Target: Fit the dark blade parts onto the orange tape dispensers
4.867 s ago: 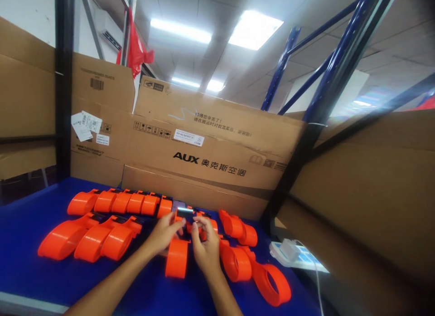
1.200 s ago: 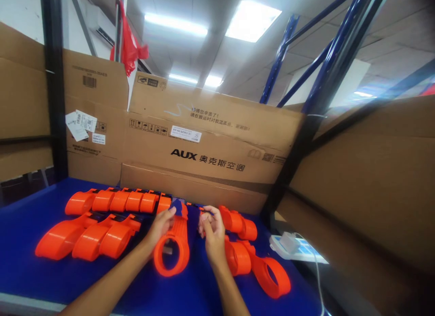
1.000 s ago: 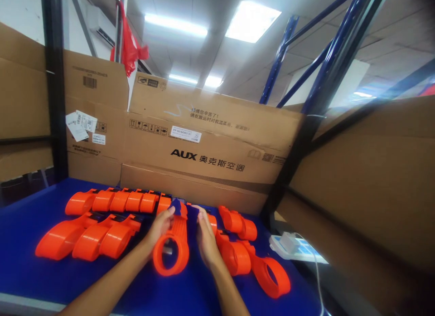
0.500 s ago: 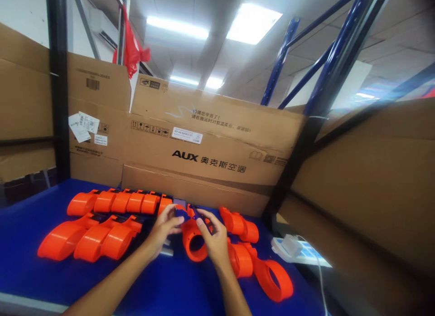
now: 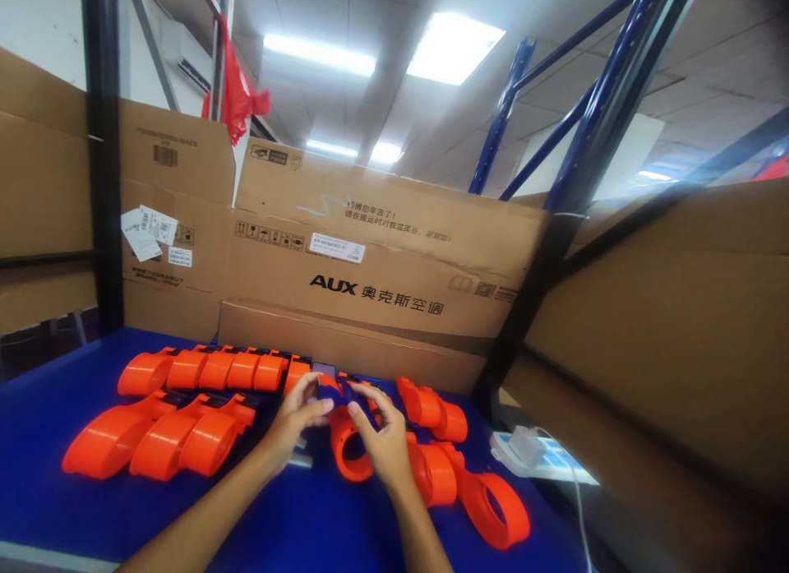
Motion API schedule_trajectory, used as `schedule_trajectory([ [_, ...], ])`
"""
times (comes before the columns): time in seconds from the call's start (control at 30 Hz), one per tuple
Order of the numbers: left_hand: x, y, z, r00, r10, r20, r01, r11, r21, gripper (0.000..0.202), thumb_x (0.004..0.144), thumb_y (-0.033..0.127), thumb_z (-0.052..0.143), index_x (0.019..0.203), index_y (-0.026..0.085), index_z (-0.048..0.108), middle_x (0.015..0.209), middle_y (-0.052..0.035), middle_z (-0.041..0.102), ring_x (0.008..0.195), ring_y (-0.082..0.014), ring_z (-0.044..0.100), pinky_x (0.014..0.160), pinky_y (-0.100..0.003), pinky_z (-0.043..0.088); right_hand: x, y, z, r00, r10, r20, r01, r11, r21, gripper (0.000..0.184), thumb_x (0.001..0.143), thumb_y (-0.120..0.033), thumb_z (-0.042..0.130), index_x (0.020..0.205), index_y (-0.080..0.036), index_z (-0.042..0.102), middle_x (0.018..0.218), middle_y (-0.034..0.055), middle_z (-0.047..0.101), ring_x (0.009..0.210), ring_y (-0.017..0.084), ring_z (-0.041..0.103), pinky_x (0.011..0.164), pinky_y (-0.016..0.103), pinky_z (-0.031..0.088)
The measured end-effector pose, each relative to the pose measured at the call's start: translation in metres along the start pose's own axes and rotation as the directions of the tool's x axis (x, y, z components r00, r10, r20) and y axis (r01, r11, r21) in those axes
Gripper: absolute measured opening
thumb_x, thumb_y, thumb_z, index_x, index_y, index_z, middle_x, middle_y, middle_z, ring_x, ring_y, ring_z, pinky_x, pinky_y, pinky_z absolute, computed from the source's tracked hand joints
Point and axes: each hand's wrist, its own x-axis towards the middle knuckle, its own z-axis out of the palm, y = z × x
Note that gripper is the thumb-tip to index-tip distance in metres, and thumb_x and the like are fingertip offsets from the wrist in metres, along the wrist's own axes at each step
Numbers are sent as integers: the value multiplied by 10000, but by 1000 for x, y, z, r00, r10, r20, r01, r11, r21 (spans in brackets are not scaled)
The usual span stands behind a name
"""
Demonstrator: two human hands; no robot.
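Near the middle of the blue table, my left hand (image 5: 299, 417) is closed on a small orange-and-dark-blue part (image 5: 329, 390); its exact kind is unclear. My right hand (image 5: 385, 437) pinches a thin dark piece (image 5: 350, 393) right beside that part; I cannot tell whether the two touch. Just below my fingers is an orange ring-shaped part (image 5: 340, 451) with small holes, partly covered by my right hand. Whether it joins what I hold is hidden. A short silvery piece (image 5: 301, 459) lies by my left wrist.
Orange loops with dark ends stand in a back row (image 5: 217, 369) and a front row (image 5: 157, 445) on the left. More orange loops (image 5: 496, 511) lie right. A white power strip (image 5: 514, 451) with a cable sits at the right edge. Cardboard (image 5: 382, 261) walls the back.
My right fingers have shifted slightly left, and the thin dark piece is closer to the part in my left hand. The view has shifted a little.
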Motion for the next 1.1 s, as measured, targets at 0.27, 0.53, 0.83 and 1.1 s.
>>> schedule_trajectory([
  [0.27, -1, 1, -1, 998, 62, 16, -62, 998, -14, 585, 702, 303, 789, 1251, 261, 592, 1187, -77, 673, 1146, -299, 604, 920, -395, 509, -1, -2, -2, 998, 26, 54, -27, 999, 19, 351, 856, -392, 686, 1169, -232, 681, 1155, 87, 721, 1086, 284, 654, 982, 445, 482],
  [0.53, -2, 1, -2, 989, 144, 39, -141, 987, -73, 634, 647, 245, 815, 1254, 233, 633, 1348, -88, 619, 1322, -350, 478, 1080, -410, 391, -7, -1, -5, 991, -35, 130, 45, 996, -74, 450, 829, -398, 708, 1246, -246, 630, 1183, 92, 712, 1068, 306, 670, 929, 449, 532],
  [0.83, -2, 9, 1, 943, 332, -33, -313, 915, 254, 477, 696, 313, 817, 1145, 227, 679, 1248, -94, 667, 1207, -334, 570, 1091, -437, 364, -9, -8, -6, 926, -362, 104, 369, 816, -445, 671, 734, -449, 805, 1346, -303, 573, 1104, 103, 690, 995, 321, 634, 880, 500, 487],
  [1.1, 1, 3, -5, 940, 332, -84, -298, 915, 273, 384, 671, 271, 835, 1012, 214, 666, 1136, -93, 702, 1110, -311, 619, 1043, -430, 400, -9, -7, -5, 896, -422, 140, 431, 748, -504, 665, 772, -439, 783, 1380, -324, 537, 1087, 103, 663, 976, 303, 612, 869, 500, 462],
])
